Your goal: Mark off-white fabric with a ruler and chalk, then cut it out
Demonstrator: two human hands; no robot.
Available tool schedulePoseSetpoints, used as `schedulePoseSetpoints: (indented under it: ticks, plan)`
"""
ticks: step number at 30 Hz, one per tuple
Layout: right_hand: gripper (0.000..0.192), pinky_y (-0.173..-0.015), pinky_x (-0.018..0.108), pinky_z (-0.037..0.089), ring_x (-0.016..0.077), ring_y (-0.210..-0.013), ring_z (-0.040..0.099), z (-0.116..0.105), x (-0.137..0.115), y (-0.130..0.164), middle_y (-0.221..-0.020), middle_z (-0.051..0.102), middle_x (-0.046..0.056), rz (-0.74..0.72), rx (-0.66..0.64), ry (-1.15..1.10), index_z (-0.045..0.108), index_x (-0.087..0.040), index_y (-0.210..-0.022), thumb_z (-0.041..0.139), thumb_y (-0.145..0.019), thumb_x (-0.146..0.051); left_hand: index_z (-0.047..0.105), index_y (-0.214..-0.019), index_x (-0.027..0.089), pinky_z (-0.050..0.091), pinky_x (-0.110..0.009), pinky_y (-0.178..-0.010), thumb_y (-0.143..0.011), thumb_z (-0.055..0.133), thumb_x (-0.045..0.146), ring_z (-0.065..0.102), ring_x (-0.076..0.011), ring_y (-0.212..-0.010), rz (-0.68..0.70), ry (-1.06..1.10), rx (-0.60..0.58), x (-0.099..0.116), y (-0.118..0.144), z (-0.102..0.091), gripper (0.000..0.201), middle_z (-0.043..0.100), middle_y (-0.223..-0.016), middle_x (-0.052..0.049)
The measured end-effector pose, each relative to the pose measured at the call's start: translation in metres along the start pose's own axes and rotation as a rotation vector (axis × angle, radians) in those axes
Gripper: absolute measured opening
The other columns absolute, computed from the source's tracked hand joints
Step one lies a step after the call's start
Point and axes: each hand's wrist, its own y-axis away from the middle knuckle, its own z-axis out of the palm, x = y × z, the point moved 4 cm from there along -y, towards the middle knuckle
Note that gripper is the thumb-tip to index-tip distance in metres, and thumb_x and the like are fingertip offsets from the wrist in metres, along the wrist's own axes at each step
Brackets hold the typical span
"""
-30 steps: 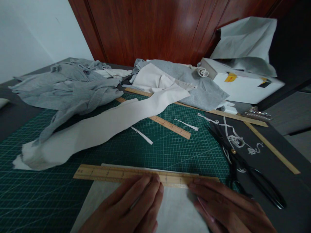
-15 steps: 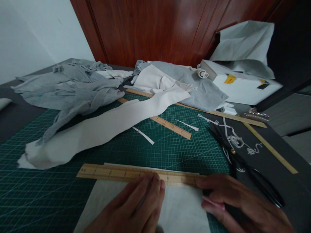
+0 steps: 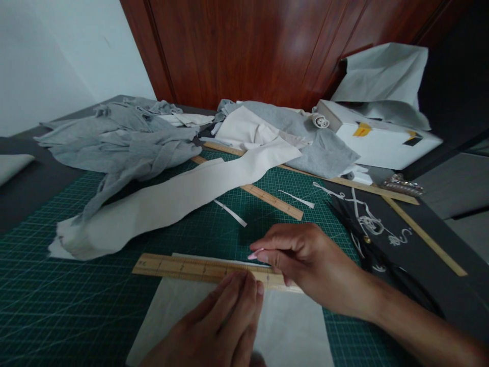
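My left hand lies flat, its fingertips pressing a wooden ruler onto a white fabric piece on the green cutting mat. My right hand hovers over the ruler's right part. It pinches a small pink piece of chalk whose tip points left at the ruler's far edge. The hand hides the right end of the ruler.
Black scissors lie right of the mat among white trimmings. A long white fabric strip crosses the mat over a second ruler. Grey fabric is heaped at back left. A white box stands at back right.
My right hand has lifted from the fabric's right side and swung left over the ruler, chalk now at its far edge. The left hand has stayed on the ruler.
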Motion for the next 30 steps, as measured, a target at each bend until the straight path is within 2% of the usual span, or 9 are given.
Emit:
schedulePoseSetpoints:
  ticks: [2, 5, 8, 12, 17, 20, 24, 27, 30]
  plan:
    - [0.015, -0.048, 0.018, 0.047, 0.0084, -0.056, 0.060, 0.004, 0.002, -0.007, -0.088, 0.076, 0.001, 0.017, -0.007, -0.007, 0.081, -0.018, -0.104, 0.065, -0.103, -0.019, 0.074, -0.124, 0.011, 0.030, -0.036, -0.124, -0.106, 0.055, 0.041, 0.060, -0.0252, -0.129, 0.021, -0.011, 0.002, 0.000, -0.001, 0.001, 0.041, 0.078, -0.130, -0.008]
    - [0.004, -0.053, 0.020, 0.045, 0.0092, -0.059, 0.057, 0.008, 0.004, -0.014, -0.078, 0.071, -0.004, 0.036, 0.011, -0.032, 0.074, -0.018, -0.097, 0.071, -0.099, -0.017, 0.074, -0.123, 0.010, 0.032, -0.039, -0.122, -0.105, 0.055, 0.041, 0.061, -0.0268, -0.128, 0.056, -0.020, -0.009, 0.001, -0.003, 0.003, 0.041, 0.077, -0.130, -0.008]
    - [0.009, -0.057, 0.022, 0.043, 0.0102, -0.063, 0.056, 0.011, 0.004, -0.019, -0.073, 0.067, -0.006, 0.009, -0.022, 0.004, 0.073, -0.018, -0.090, 0.072, -0.098, -0.016, 0.072, -0.127, 0.009, 0.033, -0.040, -0.121, -0.104, 0.055, 0.039, 0.061, -0.0279, -0.128, 0.083, -0.031, -0.033, 0.003, -0.002, 0.005, 0.042, 0.076, -0.132, -0.008]
    - [0.012, -0.064, 0.023, 0.048, 0.0111, -0.071, 0.061, 0.008, 0.004, -0.018, -0.081, 0.073, -0.003, -0.036, -0.036, 0.057, 0.077, -0.019, -0.093, 0.069, -0.100, -0.014, 0.071, -0.129, 0.007, 0.035, -0.039, -0.120, -0.103, 0.056, 0.040, 0.060, -0.0283, -0.129, 0.088, -0.029, -0.045, 0.003, -0.001, 0.005, 0.045, 0.075, -0.134, -0.010]
    - [0.010, -0.049, 0.021, 0.045, 0.0099, -0.059, 0.057, -0.007, 0.012, -0.009, -0.081, 0.078, -0.003, 0.041, 0.058, 0.003, 0.082, -0.021, -0.098, 0.073, -0.100, -0.024, 0.072, -0.127, 0.009, 0.034, -0.038, -0.120, -0.103, 0.056, 0.041, 0.058, -0.0267, -0.129, 0.084, -0.023, -0.054, 0.001, -0.003, 0.005, 0.043, 0.075, -0.132, -0.007]
    - [0.011, -0.049, 0.021, 0.048, 0.0105, -0.060, 0.058, -0.010, 0.014, -0.005, -0.088, 0.082, -0.001, 0.055, 0.091, -0.020, 0.084, -0.023, -0.098, 0.073, -0.099, -0.026, 0.072, -0.128, 0.010, 0.032, -0.038, -0.121, -0.104, 0.055, 0.040, 0.056, -0.0265, -0.129, 0.082, -0.028, -0.063, 0.001, -0.003, 0.008, 0.042, 0.075, -0.132, -0.006]
    - [0.009, -0.051, 0.020, 0.050, 0.0112, -0.061, 0.060, -0.014, 0.015, 0.002, -0.083, 0.081, -0.002, 0.079, 0.160, -0.087, 0.085, -0.027, -0.100, 0.077, -0.096, -0.026, 0.072, -0.128, 0.008, 0.032, -0.039, -0.122, -0.104, 0.053, 0.040, 0.056, -0.0277, -0.130, 0.076, -0.027, -0.045, 0.003, -0.003, 0.010, 0.044, 0.075, -0.132, -0.008]
    - [0.008, -0.051, 0.019, 0.053, 0.0113, -0.063, 0.063, -0.025, 0.016, 0.013, -0.085, 0.081, -0.001, 0.125, 0.273, -0.172, 0.084, -0.027, -0.099, 0.082, -0.092, -0.028, 0.072, -0.128, 0.009, 0.027, -0.039, -0.126, -0.104, 0.053, 0.035, 0.053, -0.0267, -0.133, 0.042, -0.017, -0.028, 0.003, -0.002, 0.008, 0.040, 0.074, -0.134, -0.007]
    - [0.010, -0.049, 0.016, 0.056, 0.0104, -0.060, 0.065, -0.046, 0.018, 0.025, -0.087, 0.083, 0.001, 0.167, 0.428, -0.233, 0.084, -0.027, -0.096, 0.087, -0.087, -0.030, 0.072, -0.126, 0.010, 0.021, -0.039, -0.130, -0.103, 0.053, 0.029, 0.053, -0.0258, -0.132, 0.031, -0.016, -0.007, 0.002, -0.002, 0.007, 0.036, 0.074, -0.132, -0.006]
